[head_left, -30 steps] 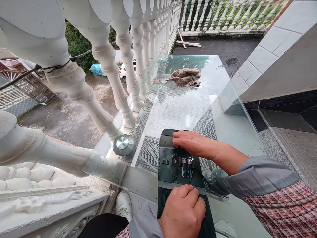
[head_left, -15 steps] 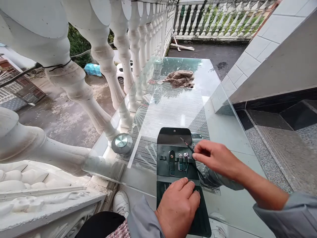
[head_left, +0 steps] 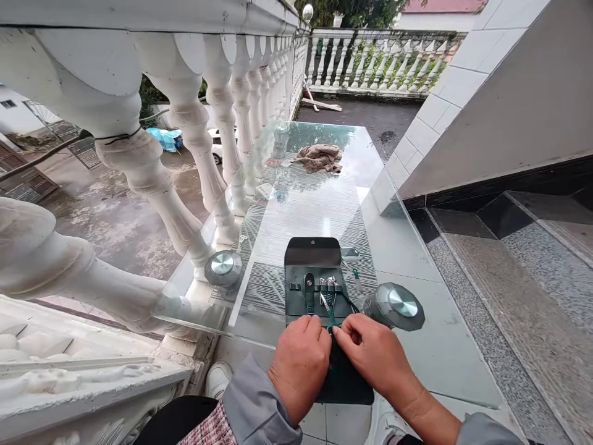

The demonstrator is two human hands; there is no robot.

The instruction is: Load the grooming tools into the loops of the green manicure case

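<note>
An open dark green manicure case (head_left: 312, 252) lies on the glass table, its flap unfolded away from me. Its upper panel carries a closed snap strap (head_left: 309, 290) and nail clippers (head_left: 330, 289) behind loops. My right hand (head_left: 380, 352) pinches a slim green-handled manicure tool (head_left: 330, 311), silver tip pointing away from me, just above the lower panel. Beside it my left hand (head_left: 301, 361) is closed with curled fingers at the case's fold, gripping it. Both hands hide most of the lower panel's slots. Another green-handled tool (head_left: 356, 278) rests on the glass right of the case.
A crumpled brown cloth (head_left: 319, 159) lies at the table's far end. Round metal-capped table supports (head_left: 399, 306) show under the glass on both sides. White balusters (head_left: 194, 136) line the left, and stone steps (head_left: 482, 266) rise on the right.
My right hand has brought the slim tool from over the upper panel down toward the lower panel, next to my left hand. My left hand's fingers, flatter before, are now curled. The view has tilted up.
</note>
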